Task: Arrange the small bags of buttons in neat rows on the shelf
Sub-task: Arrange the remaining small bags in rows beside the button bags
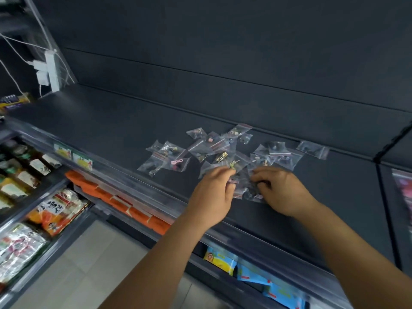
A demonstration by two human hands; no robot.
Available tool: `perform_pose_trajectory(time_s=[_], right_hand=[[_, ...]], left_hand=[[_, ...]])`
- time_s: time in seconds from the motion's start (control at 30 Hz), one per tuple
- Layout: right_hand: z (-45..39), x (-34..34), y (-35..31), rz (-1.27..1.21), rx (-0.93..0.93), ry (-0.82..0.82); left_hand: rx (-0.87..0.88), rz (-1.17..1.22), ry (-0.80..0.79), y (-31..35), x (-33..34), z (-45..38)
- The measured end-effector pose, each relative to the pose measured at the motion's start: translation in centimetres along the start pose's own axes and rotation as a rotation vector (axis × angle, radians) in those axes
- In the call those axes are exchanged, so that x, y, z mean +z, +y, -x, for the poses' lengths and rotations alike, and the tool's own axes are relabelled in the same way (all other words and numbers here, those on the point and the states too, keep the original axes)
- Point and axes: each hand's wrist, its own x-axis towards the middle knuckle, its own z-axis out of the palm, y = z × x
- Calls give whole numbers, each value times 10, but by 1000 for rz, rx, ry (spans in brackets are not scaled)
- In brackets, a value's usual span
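Several small clear zip bags of buttons (pixel 219 150) lie scattered in a loose heap on the dark shelf (pixel 107 128), some overlapping. One bag (pixel 313 149) lies apart at the right end of the heap. My left hand (pixel 213 194) reaches over the shelf's front edge, and its curled fingers pinch a bag (pixel 234 166) at the near side of the heap. My right hand (pixel 279 189) sits close beside it, fingers curled on a bunch of bags (pixel 252 192) between the two hands. The picture is slightly blurred.
The shelf's left half and back are bare. A price-label rail (pixel 73 156) runs along the front edge. Below are packaged foods: orange packs (pixel 124 202), noodle bags (pixel 56 211), blue and yellow packs (pixel 245 267). A white power strip (pixel 50 71) with cables hangs at the upper left.
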Motion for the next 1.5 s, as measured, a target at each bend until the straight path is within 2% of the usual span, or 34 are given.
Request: perform_pose_trajectory(time_s=[0.13, 0.3, 0.43, 0.53, 0.7, 0.97, 1.3, 1.5], right_hand=[[4, 7, -8, -10, 60, 54], [6, 4, -13, 24, 137, -19], [4, 4, -17, -52, 169, 128], [-2, 7, -26, -60, 202, 139], [-30, 15, -38, -79, 351, 105], [-64, 31, -42, -320, 559, 248], [-47, 19, -48, -417, 408, 318], [-33, 10, -52, -537, 433, 431]], left_hand=[[-7, -120, -11, -13, -10, -4], [-61, -50, -74, -24, -18, -7], [-58, -97, 14, -29, -20, -16], [-42, -139, -12, -33, -17, -20], [-113, -69, 39, -35, -18, -24], [-203, 65, 53, -39, -20, -27], [-291, 221, 42, -38, -28, -26], [-264, 330, 88, -26, -35, -23]])
